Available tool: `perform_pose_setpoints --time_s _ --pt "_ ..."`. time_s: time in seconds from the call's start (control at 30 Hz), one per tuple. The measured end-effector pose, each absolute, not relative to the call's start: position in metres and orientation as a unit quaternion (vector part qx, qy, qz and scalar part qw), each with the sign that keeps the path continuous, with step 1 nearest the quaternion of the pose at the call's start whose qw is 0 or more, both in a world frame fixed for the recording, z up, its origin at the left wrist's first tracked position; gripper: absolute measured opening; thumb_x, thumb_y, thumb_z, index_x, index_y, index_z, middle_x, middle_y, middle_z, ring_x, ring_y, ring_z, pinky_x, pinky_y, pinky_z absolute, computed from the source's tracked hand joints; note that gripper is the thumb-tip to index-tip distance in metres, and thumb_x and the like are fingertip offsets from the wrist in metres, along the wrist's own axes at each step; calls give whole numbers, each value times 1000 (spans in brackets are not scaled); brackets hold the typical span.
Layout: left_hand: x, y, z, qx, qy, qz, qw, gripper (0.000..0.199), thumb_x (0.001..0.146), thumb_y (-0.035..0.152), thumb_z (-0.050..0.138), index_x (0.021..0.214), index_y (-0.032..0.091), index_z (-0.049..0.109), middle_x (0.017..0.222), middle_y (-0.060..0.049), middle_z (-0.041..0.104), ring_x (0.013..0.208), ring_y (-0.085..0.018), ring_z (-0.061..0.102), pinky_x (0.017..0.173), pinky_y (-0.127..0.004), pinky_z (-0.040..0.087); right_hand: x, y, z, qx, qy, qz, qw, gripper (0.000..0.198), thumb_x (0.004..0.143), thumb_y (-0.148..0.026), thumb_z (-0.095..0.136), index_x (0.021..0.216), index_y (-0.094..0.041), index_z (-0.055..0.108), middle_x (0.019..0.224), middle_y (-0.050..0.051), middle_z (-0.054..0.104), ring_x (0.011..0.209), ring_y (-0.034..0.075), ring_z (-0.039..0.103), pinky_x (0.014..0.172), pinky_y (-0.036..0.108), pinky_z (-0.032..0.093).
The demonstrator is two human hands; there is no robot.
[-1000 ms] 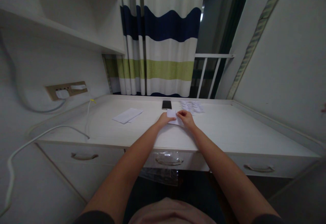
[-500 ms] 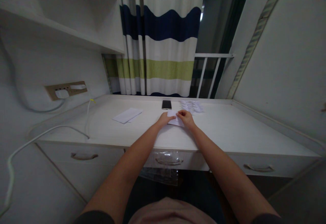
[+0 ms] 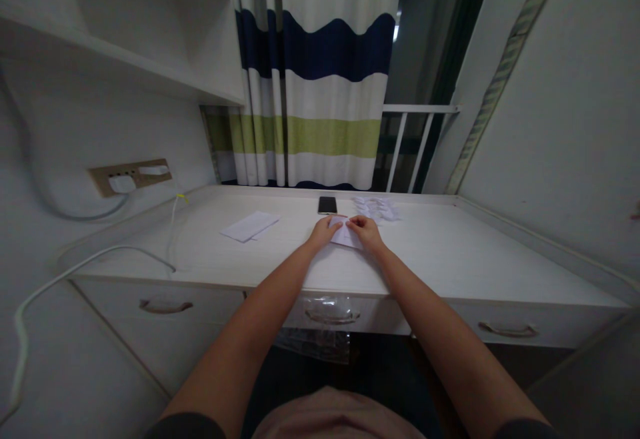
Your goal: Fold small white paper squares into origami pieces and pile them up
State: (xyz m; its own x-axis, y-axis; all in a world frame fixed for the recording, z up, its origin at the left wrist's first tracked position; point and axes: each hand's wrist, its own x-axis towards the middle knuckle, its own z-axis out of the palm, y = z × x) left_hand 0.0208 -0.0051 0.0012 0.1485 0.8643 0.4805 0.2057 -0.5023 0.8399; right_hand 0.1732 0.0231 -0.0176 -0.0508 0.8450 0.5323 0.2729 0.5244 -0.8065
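Note:
A small sheet of white paper (image 3: 345,236) is between my hands over the middle of the desk. My left hand (image 3: 323,232) grips its left side, thumb on top and fingers reaching behind the far edge. At the right side, my right hand (image 3: 365,229) is closed in a pinch on the paper, thumb and forefinger together. The two thumbs are close to each other. Just beyond the hands lies a dark phone (image 3: 327,205). Several folded white paper pieces (image 3: 377,208) lie in a group behind my right hand.
White paper sheets (image 3: 250,226) lie stacked on the left of the white desk (image 3: 475,252). A white cable (image 3: 125,248) crosses the desk's left end. Drawer handles (image 3: 333,319) stick out along the front. A striped curtain (image 3: 335,99) hangs behind.
My left hand's fingers have shifted to the paper's far edge, and its thumb has moved slightly. The paper has tilted a little. My right hand has barely moved.

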Motion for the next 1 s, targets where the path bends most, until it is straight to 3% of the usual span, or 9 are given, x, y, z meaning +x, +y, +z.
perform_pose_setpoints --time_s 0.37,0.53,0.7,1.0 --pt "21 -6 2 698 372 524 315 31 74 16 56 103 13 66 112 -8 64 102 -19 58 91 -28 41 173 18 -12 -406 -653 300 564 33 59 -48 64 64 -15 65 61 4 64 58 16 54 56 28 41" --pt "22 -9 4 690 375 514 344 35 77 21 55 109 11 63 109 -8 66 96 -20 60 83 -28 45 174 22 -16 -421 -652 280 565 34 60 -49 63 65 -15 65 60 3 63 59 16 55 55 27 41" --pt "23 -10 7 667 381 527 364 37 85 33 43 104 12 66 104 -7 67 98 -19 59 86 -27 43 174 23 -18 -434 -644 271 569 33 60 -48 63 66 -16 66 60 3 64 60 16 56 55 27 42" --pt "22 -13 8 689 380 535 307 32 85 32 44 98 15 68 106 -5 67 103 -19 57 93 -28 39 176 24 -19 -439 -648 255 568 33 61 -47 61 66 -15 66 58 4 63 59 17 55 55 27 42"
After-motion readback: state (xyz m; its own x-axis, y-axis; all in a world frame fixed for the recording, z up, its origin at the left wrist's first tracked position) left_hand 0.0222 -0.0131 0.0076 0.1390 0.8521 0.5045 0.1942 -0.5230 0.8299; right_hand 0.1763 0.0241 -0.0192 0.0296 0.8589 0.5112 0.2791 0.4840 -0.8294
